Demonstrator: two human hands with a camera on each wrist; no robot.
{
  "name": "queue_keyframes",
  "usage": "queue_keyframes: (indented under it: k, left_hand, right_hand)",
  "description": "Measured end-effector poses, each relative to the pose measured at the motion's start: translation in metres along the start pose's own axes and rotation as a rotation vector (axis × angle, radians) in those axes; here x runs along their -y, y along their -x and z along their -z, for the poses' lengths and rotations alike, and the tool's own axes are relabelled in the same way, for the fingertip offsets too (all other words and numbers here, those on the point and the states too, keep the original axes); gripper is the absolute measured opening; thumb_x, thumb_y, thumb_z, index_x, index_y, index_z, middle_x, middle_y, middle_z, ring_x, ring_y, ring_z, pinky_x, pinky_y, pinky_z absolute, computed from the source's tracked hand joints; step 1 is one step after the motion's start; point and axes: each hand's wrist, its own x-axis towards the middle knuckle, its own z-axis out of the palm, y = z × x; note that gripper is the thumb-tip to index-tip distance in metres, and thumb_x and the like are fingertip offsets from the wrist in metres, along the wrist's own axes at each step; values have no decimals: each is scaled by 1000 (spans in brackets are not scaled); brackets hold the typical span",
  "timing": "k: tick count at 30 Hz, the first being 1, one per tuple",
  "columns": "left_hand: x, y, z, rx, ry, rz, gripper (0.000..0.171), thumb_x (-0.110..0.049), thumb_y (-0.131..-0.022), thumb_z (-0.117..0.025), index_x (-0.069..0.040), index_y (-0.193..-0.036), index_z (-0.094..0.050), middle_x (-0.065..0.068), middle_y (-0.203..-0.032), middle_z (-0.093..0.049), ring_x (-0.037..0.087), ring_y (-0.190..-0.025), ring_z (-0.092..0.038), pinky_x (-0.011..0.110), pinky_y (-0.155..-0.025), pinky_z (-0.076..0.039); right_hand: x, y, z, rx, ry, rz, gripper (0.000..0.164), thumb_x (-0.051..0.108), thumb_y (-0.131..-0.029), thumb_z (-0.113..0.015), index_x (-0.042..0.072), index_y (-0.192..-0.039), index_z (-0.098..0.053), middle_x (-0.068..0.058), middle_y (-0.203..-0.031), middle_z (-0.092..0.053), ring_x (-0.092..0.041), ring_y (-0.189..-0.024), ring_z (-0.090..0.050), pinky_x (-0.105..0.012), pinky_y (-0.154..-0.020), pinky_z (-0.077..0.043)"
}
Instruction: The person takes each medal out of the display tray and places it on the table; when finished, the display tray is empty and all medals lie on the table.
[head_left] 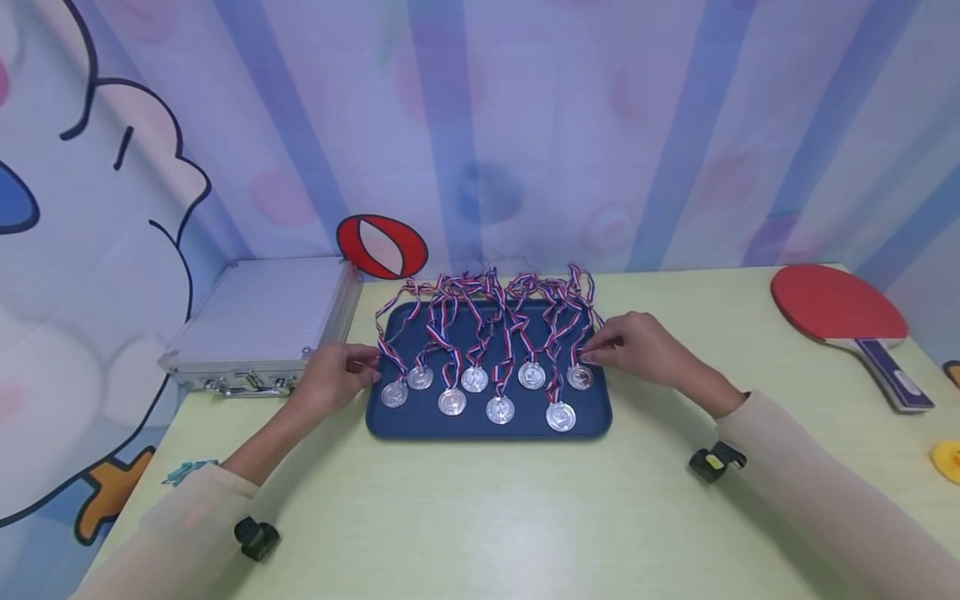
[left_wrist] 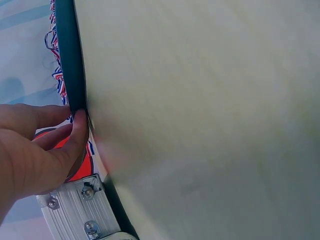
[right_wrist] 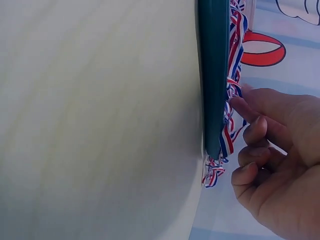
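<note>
A dark blue tray [head_left: 487, 429] lies on the table, with several silver medals [head_left: 500, 409] in loose rows on it. Their red, white and blue ribbons [head_left: 491, 287] bunch up over the far rim. My left hand [head_left: 335, 380] pinches the tray's left rim, the thumb and fingers on either side of it in the left wrist view. Over the right side, my right hand [head_left: 637, 348] pinches the ribbon of the rightmost medal [head_left: 580, 377] between thumb and index finger. Its other fingers [right_wrist: 250, 172] are curled in the right wrist view.
A silver ridged case [head_left: 262, 308] stands left of the tray, close behind my left hand. Off to the right lies a red table tennis bat [head_left: 836, 304], with a yellow object [head_left: 947, 460] at the table's right side. A printed cloth backdrop [head_left: 525, 150] rises behind the table.
</note>
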Motion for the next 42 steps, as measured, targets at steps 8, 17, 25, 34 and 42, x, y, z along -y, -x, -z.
queue_keyframes:
  k: [8,17,25,34,42]
  left_hand:
    - [-1,1,1,9,0,21,36,-3,-83,-65,2,-119,-61,18,-104,-69,25,-92,-67,25,-67,-54]
    - [-1,1,0,6,-1,23,35,-2,-83,-64,3,-118,-62,18,-102,-69,25,-91,-67,24,-66,-53]
    - [-1,2,0,3,5,13,35,-1,-83,-64,3,-118,-62,18,-103,-69,26,-91,-67,24,-65,-53]
    - [0,1,0,8,3,10,35,-2,-83,-64,3,-118,-61,18,-104,-69,25,-91,-67,24,-65,-53]
    - [2,0,0,8,0,10,35,-2,-83,-64,2,-118,-62,17,-103,-70,24,-90,-67,24,-66,-53]
  right_hand:
    - [1,-6,-8,40,-18,-33,7,17,-78,-73,12,-83,-75,0,-79,-71,-9,-66,-53,-22,-57,-42]
    - [4,-9,-15,46,-10,-59,9,22,-77,-75,13,-79,-74,2,-76,-69,-10,-68,-54,-23,-59,-44]
    - [9,-10,-17,20,33,-18,6,16,-75,-76,11,-77,-73,2,-74,-69,-9,-65,-54,-23,-58,-43]
    - [7,-11,-15,41,1,-35,6,15,-77,-74,11,-79,-73,2,-74,-70,-9,-65,-55,-23,-58,-44]
    - [7,-11,-9,79,-48,-116,7,18,-78,-73,11,-80,-72,1,-77,-70,-10,-68,-56,-23,-61,-45]
